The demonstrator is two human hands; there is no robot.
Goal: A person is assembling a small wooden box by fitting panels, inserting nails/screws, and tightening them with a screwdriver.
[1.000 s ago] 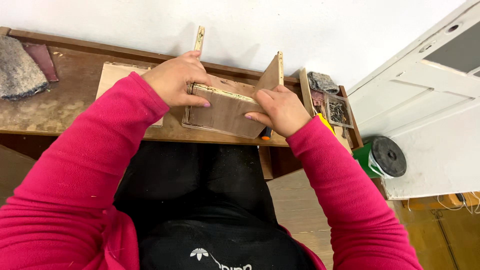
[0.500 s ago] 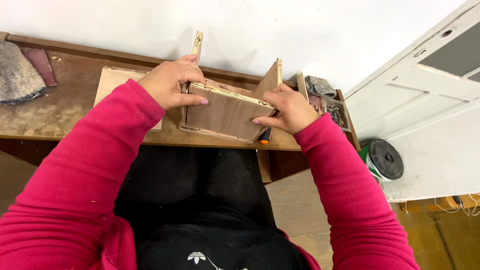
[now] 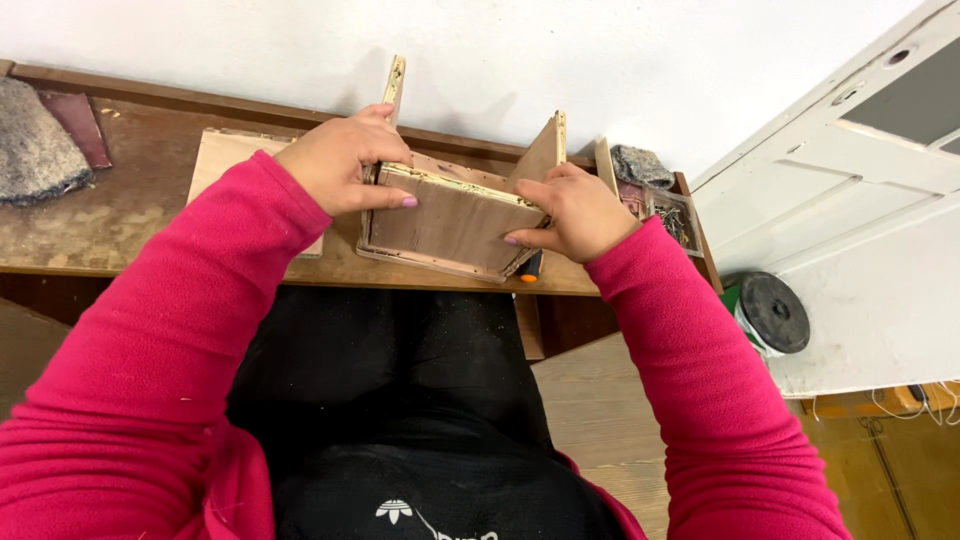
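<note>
A small open wooden box [image 3: 450, 222] stands on the tabletop [image 3: 120, 215], its near panel facing the person. The left hand [image 3: 340, 160] presses on the box's upper left corner, thumb along the panel's top edge. The right hand [image 3: 570, 212] holds the right side, fingers on the panel. An orange-tipped tool [image 3: 530, 268] lies just under that hand. A grey cloth [image 3: 35, 150] sits far left; a flat board [image 3: 225, 160] lies beside the box.

A long brown wooden desk [image 3: 110, 225] stands against a plain white wall [image 3: 480, 50]. A white door [image 3: 860, 150] leans at the right side. The floor [image 3: 590, 420] below is made of pale wooden boards
</note>
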